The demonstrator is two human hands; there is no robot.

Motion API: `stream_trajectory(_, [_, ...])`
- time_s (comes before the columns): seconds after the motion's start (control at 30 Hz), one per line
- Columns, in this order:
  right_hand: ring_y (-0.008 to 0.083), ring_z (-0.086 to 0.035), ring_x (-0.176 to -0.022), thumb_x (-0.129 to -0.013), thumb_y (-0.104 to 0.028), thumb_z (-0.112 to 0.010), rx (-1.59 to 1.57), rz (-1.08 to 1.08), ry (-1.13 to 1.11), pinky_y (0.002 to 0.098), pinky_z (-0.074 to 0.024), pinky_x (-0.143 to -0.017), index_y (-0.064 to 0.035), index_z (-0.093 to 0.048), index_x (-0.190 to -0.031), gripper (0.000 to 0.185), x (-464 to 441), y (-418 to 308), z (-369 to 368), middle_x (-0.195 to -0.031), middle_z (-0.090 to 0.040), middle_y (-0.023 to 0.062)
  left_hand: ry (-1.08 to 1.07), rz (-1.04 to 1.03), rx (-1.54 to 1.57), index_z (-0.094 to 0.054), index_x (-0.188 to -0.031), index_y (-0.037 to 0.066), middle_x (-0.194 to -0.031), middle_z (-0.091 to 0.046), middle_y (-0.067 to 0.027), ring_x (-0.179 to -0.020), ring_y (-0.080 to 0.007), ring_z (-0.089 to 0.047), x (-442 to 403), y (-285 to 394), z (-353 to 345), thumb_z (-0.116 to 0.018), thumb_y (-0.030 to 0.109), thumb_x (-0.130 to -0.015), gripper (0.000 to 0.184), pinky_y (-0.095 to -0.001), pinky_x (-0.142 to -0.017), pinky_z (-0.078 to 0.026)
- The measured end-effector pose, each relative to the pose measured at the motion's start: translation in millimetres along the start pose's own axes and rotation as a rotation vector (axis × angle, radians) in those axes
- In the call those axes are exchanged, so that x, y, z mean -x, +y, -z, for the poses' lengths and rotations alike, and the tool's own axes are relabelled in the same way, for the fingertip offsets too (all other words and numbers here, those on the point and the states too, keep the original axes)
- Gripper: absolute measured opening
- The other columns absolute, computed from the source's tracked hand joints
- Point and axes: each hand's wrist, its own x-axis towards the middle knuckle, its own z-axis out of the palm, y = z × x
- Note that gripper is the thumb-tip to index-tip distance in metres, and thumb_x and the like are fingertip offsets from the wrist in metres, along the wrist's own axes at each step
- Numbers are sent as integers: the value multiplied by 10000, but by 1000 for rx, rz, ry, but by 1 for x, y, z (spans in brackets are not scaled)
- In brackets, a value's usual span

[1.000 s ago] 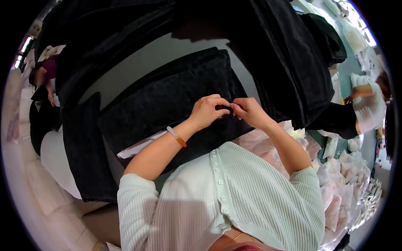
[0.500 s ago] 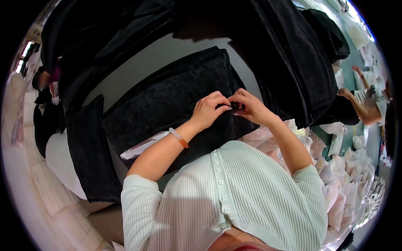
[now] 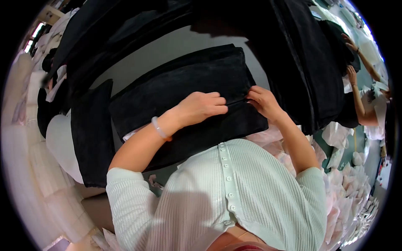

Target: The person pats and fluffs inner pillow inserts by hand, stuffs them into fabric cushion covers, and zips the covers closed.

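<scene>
A folded black cloth piece (image 3: 188,79) with a soft, velvety surface lies on the grey table (image 3: 165,49) in front of my body. My left hand (image 3: 204,104), with a bracelet at its wrist, is on the cloth near a crosswise fold, its fingers curled together and the thumb hidden. At the right end of that fold my right hand (image 3: 263,100) pinches the cloth between thumb and fingers. A bit of white material (image 3: 130,134) shows at the cloth's lower left edge.
Large black cloth stacks (image 3: 301,67) stand at the right and along the back. Another black cloth piece (image 3: 93,138) hangs at the left. Clear plastic bags (image 3: 335,188) are heaped at the lower right. A co-worker's arms (image 3: 363,83) reach over black cloth at far right.
My hands were close together, pinching at one spot. Now they are apart: the left has moved left, the right slightly right. The white material is more covered by the cloth and my arm.
</scene>
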Motion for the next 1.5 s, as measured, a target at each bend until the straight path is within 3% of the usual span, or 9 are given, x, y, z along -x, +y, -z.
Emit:
stream_trajectory(0.2, [364,-584,-866,-724,63,-670,32,-9,-14,430,-479,-716,-20,-582,-909,221,-4,1,5,-900,-562,138,98,258,-83,-615,-832,102,-836,-596,-18,-748,-204,-621,98,20,46,-626,29,-749,111,-320,-569,-508])
stream_trajectory(0.4, [348,-572,-800,-706,175,-604,21,-156,117,337,-469,-691,37,-561,-900,242,-1,31,38,-872,-520,153,510,754,-141,-651,-840,34,-801,-647,-104,-765,-274,-663,205,47,83,-671,-33,-734,127,-328,-653,-538])
stream_trajectory(0.6, [360,-595,-953,-759,146,-585,237,-177,168,365,-482,-803,8,-599,-1008,285,2,52,51,-1016,-566,160,788,1100,211,-646,-903,15,-833,-625,-84,-742,-208,-634,207,38,22,-647,-11,-845,64,-286,-661,-488])
stream_trajectory(0.67, [343,-564,-1103,-728,159,-544,161,-229,103,358,-457,-928,-10,-609,-1046,365,-13,30,50,-1147,-549,148,861,1141,186,-658,-913,12,-837,-623,-65,-748,-177,-624,208,39,10,-660,17,-850,62,-274,-653,-480])
stream_trajectory(0.93, [304,-587,-1006,-775,-95,-734,-195,232,-104,390,-486,-880,-49,-662,-1051,289,-134,-156,-65,-1058,-607,120,721,1225,442,-689,-967,23,-865,-639,-49,-797,-155,-626,206,55,18,-681,48,-849,120,-261,-699,-489])
stream_trajectory(1.0, [304,-582,-988,-799,-61,-701,-234,378,-194,381,-491,-857,-37,-671,-1067,270,-158,-182,-100,-1036,-607,113,701,1259,517,-690,-987,26,-879,-642,-45,-807,-153,-630,211,63,13,-674,40,-851,137,-266,-710,-493])
stream_trajectory(1.1, [268,-590,-959,-780,-62,-717,-237,379,-353,389,-483,-854,-54,-706,-985,205,-179,-191,-150,-951,-620,70,1008,1319,826,-668,-1045,19,-887,-632,-28,-824,-89,-602,226,70,-7,-647,6,-853,194,-220,-709,-472])
stream_trajectory(1.33, [278,-588,-940,-754,-71,-738,-100,402,-469,388,-487,-832,-60,-722,-931,178,-193,-206,-173,-925,-620,78,1006,1389,624,-640,-1100,14,-1041,-629,-90,-889,-199,-642,236,99,-44,-639,-44,-822,284,-292,-755,-512])
stream_trajectory(1.5, [291,-588,-896,-746,-96,-757,-90,253,-439,390,-491,-795,-37,-698,-891,167,-192,-213,-171,-891,-606,99,906,1227,507,-624,-1080,35,-1037,-575,-82,-964,-243,-608,243,96,-45,-659,-48,-800,295,-331,-784,-505])
